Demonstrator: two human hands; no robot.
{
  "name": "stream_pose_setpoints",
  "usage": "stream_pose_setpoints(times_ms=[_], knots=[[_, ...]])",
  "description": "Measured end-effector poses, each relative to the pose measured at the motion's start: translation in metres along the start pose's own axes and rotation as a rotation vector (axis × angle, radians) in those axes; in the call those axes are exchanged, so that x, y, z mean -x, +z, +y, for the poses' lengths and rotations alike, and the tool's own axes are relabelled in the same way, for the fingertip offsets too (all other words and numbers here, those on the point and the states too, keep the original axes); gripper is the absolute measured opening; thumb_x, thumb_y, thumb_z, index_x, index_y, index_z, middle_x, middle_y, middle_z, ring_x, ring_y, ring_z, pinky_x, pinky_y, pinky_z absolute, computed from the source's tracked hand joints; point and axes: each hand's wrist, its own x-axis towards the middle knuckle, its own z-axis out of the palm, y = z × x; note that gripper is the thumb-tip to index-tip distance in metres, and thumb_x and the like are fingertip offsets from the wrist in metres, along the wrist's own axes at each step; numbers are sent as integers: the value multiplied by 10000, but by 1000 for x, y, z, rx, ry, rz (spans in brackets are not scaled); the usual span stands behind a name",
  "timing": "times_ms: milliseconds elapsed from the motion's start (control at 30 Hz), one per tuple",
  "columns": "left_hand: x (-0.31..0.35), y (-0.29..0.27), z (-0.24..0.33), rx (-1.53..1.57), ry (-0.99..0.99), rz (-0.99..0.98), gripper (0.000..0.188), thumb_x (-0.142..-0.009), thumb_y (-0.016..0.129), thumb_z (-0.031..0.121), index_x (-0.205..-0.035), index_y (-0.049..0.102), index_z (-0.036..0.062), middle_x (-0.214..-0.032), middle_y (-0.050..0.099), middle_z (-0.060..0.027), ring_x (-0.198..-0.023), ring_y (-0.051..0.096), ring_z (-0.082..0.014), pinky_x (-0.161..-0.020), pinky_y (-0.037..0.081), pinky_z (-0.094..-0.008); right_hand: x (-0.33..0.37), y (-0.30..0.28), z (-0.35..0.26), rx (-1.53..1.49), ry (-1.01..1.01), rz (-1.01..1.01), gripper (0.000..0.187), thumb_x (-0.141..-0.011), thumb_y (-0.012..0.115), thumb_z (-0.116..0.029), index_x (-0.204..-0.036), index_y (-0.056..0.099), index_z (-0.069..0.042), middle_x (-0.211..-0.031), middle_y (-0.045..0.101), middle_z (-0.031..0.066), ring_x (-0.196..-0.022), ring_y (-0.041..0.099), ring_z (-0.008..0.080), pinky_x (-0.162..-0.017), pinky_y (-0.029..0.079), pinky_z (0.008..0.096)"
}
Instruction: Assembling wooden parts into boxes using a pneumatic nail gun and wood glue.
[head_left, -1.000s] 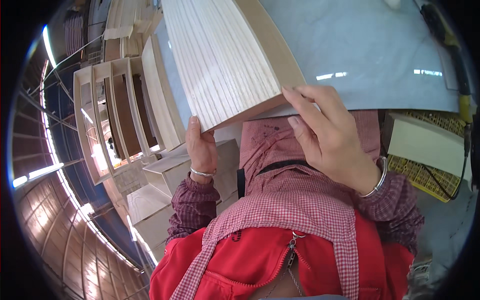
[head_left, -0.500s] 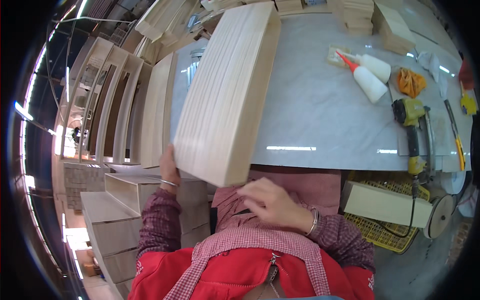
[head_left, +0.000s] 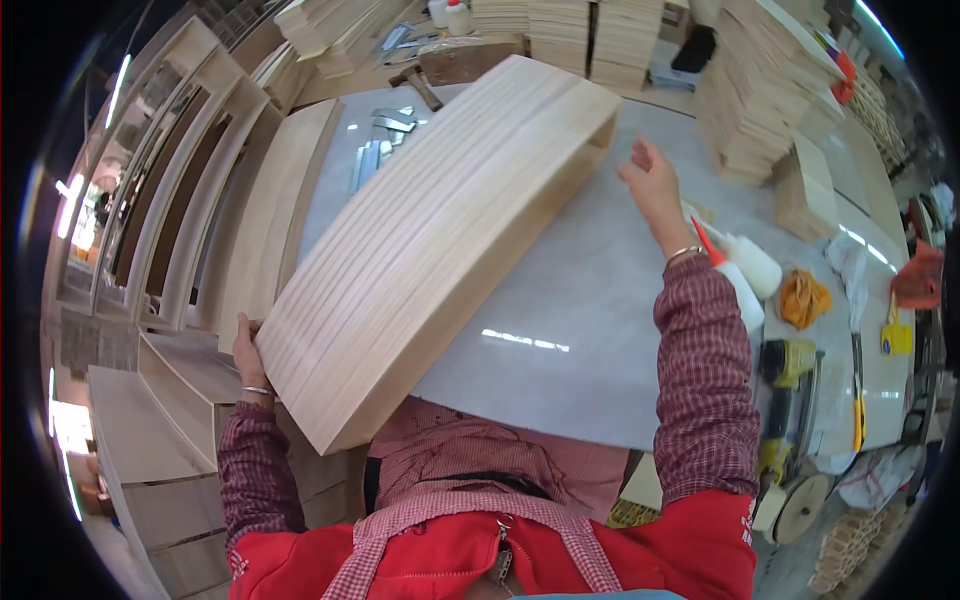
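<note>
A long pale wooden box (head_left: 430, 250) lies slantwise in front of me, its near end past the table's front edge and its far end toward the back. My left hand (head_left: 248, 352) grips the near left end, thumb up along the side; its other fingers are partly hidden by the box. Off the far right end, my right hand (head_left: 652, 182) is raised, apart from the box, fingers loosely bent and separated, holding nothing. White glue bottles stand just beyond my right wrist, one with a red nozzle (head_left: 708, 243).
Stacked wooden boards (head_left: 765, 90) stand at the back right. Metal strips (head_left: 394, 120) and a hammer (head_left: 428, 90) lie at the back left. An orange cloth (head_left: 804, 299), a yellow-green power tool (head_left: 787, 362) and a yellow-handled cutter (head_left: 858, 420) are at the right. Finished-looking wooden boxes (head_left: 175, 510) pile at lower left.
The box has swung clockwise, its far end moving right. My right hand has left the box's near end and reached forward and right. My left hand keeps its grip and has shifted left.
</note>
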Motion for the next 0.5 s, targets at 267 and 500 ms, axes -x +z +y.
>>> stream_pose_setpoints(times_ms=[267, 500], knots=[[70, 16, 19, 303, -170, -80, 548, -949, 465, 445, -1186, 562, -40, -1145, 585, -104, -1008, 538, -161, -899, 423, -264, -58, 29, 12, -288, 63, -40, 501, -798, 578, -30, -1292, 496, 1, -1197, 590, 119, -1029, 561, 190, -869, 441, 253], [76, -39, 5, 61, 34, -132, 482, -961, 483, 347, -1233, 528, -48, -1195, 568, -71, -1043, 517, -136, -922, 411, -260, 73, 3, -28, -336, 171, 12, 464, -818, 561, -22, -1276, 500, 16, -1184, 594, 112, -1008, 554, 169, -851, 438, 237]])
